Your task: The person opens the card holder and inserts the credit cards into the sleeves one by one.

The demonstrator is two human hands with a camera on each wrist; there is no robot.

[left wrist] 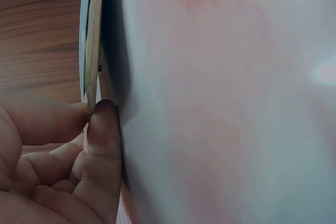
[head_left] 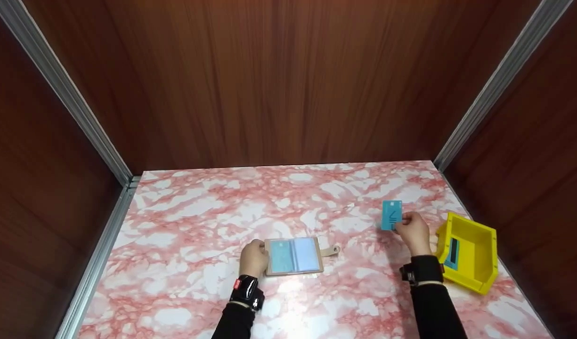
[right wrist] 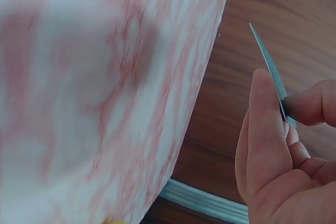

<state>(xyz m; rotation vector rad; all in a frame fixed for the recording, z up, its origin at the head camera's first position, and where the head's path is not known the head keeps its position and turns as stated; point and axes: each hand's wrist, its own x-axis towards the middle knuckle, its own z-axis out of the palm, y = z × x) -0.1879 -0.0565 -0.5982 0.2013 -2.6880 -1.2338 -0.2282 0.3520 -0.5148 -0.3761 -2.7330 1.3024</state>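
Now, the left hand point(head_left: 254, 260) pinches an unfolded card holder point(head_left: 306, 255); the right hand point(head_left: 416, 234) pinches a blue card point(head_left: 391, 213).

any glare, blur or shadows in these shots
Head view: glare on the table just below the open card holder; left wrist view: table pattern blurred, a white glare spot at the right edge; right wrist view: a soft dark shadow on the table, left of the blue card.

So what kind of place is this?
Probably a small work booth, though I can't see beyond it. Brown wood-look panels stand around a pink-and-white marbled table, with metal rails in the corners.
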